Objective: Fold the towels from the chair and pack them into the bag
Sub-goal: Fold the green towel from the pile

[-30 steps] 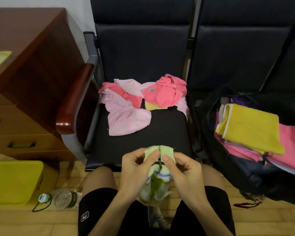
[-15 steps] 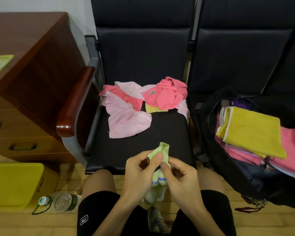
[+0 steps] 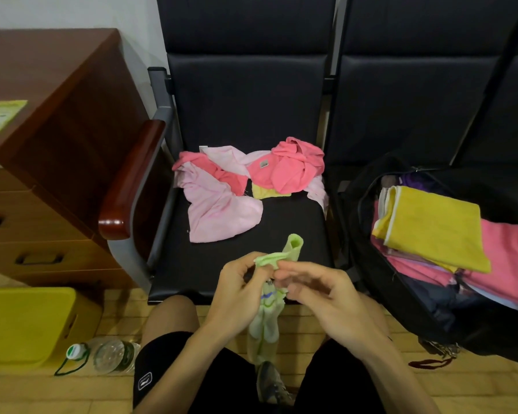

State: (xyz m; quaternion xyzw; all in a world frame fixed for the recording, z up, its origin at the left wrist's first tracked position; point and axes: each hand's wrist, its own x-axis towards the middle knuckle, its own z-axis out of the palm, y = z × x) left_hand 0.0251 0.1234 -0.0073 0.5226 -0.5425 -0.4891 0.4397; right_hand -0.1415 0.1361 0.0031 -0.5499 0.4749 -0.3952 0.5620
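A pale green towel (image 3: 266,321) hangs between my knees, in front of the black chair seat (image 3: 284,231). My left hand (image 3: 237,294) pinches its upper edge, and my right hand (image 3: 317,291) grips the same edge from the right, blurred by motion. One green corner sticks up above my fingers. On the seat lie crumpled towels: a light pink one (image 3: 219,210), a darker pink one (image 3: 290,168) and a small yellow one (image 3: 269,191). To the right, the open black bag (image 3: 359,222) holds folded towels, with a yellow towel (image 3: 431,225) on top of pink ones.
A wooden armrest (image 3: 129,180) borders the chair's left side, with a brown drawer cabinet (image 3: 45,162) beyond it. A yellow box (image 3: 27,324) and a plastic bottle (image 3: 108,355) are on the floor at the left. A second dark chair (image 3: 416,100) stands behind the bag.
My hands have shifted slightly right and reworked the towel's top edge; a green corner now sticks up to the right above my fingers. The view has tilted down a little.
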